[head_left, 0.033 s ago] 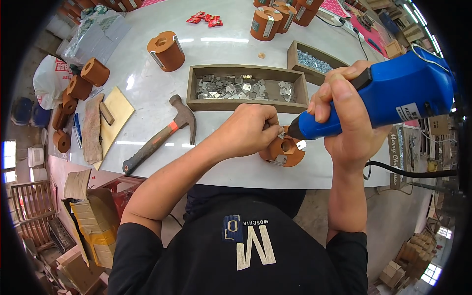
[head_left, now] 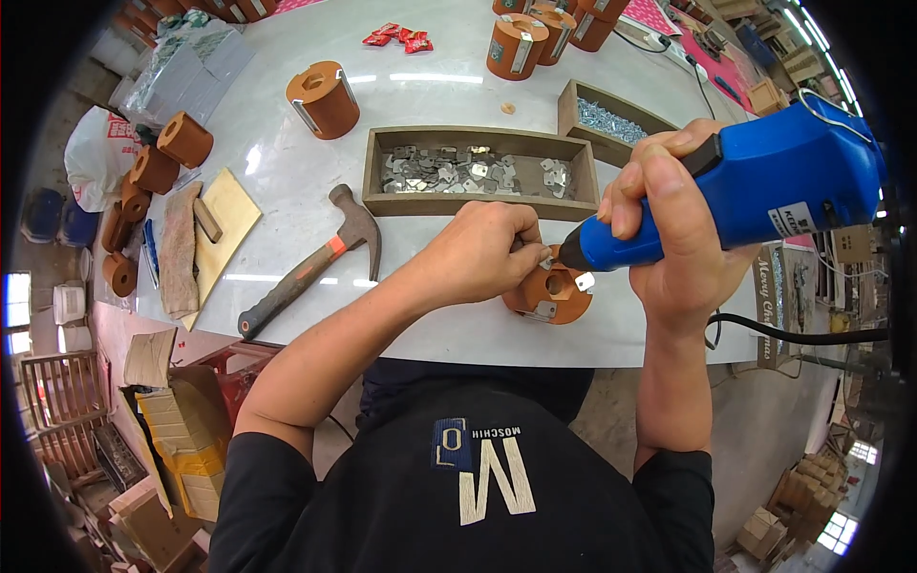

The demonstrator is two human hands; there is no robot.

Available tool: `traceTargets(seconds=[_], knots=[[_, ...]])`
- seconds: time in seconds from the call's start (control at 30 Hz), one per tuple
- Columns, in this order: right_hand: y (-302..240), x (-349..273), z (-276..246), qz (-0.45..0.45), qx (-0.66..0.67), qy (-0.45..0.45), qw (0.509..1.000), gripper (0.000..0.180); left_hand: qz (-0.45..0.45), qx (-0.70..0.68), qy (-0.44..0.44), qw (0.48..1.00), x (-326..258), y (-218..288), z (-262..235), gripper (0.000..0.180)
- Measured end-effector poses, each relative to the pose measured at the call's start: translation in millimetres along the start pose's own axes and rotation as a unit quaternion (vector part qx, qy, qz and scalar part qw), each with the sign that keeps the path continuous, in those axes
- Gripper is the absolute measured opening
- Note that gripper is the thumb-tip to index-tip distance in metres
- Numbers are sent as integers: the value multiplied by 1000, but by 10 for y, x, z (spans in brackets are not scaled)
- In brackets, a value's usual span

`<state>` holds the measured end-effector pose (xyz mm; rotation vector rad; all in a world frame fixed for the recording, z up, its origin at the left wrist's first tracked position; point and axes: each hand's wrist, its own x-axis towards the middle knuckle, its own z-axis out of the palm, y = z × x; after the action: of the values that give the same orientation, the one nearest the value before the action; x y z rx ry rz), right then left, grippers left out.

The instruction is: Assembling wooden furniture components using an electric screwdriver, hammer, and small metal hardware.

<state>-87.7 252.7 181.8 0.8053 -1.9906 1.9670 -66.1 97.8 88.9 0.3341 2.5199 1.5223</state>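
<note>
My right hand (head_left: 680, 215) is wrapped round a blue electric screwdriver (head_left: 798, 167), its dark nose angled down at the far rim of a brown round block (head_left: 564, 307). The block has a hole in its middle and stands near the table's front edge. Small metal plates sit on its rim, one of them a light plate (head_left: 584, 283) on the right side. At the tool's tip, my left hand (head_left: 482, 250) is pinched closed against the block's far left side. A bit of metal shows at its fingertips, too small and covered to name surely.
A wooden tray of metal plates (head_left: 449, 172) lies just beyond my hands, with a box of screws (head_left: 611, 119) behind it. The claw hammer (head_left: 320, 258) rests left of my forearm. Finished-looking brown blocks (head_left: 323, 100) stand farther off. A black cable (head_left: 793, 334) runs off right.
</note>
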Motion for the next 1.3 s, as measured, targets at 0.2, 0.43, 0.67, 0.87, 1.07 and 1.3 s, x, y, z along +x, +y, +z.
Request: traceTargets(seconds=[0.2, 0.43, 0.67, 0.87, 1.07, 1.3], knots=[[37, -28, -7, -25, -2, 3, 1000, 18, -38, -15, -14, 999, 9, 47, -7, 23], [47, -49, 6, -42, 2, 0, 999, 17, -28, -20, -20, 999, 7, -5, 14, 21], [36, -31, 23, -18, 30, 8, 999, 17, -28, -23, -32, 999, 21, -28, 26, 21], [64, -89, -11, -36, 31, 18, 999, 17, -25, -14, -29, 999, 6, 13, 37, 21], [28, -101, 41, -38, 24, 18, 999, 21, -90, -86, -23, 992, -46, -4, 67, 25], [15, 111, -435, -34, 163, 164, 972, 21, 131, 102, 165, 972, -616, 105, 255, 38]])
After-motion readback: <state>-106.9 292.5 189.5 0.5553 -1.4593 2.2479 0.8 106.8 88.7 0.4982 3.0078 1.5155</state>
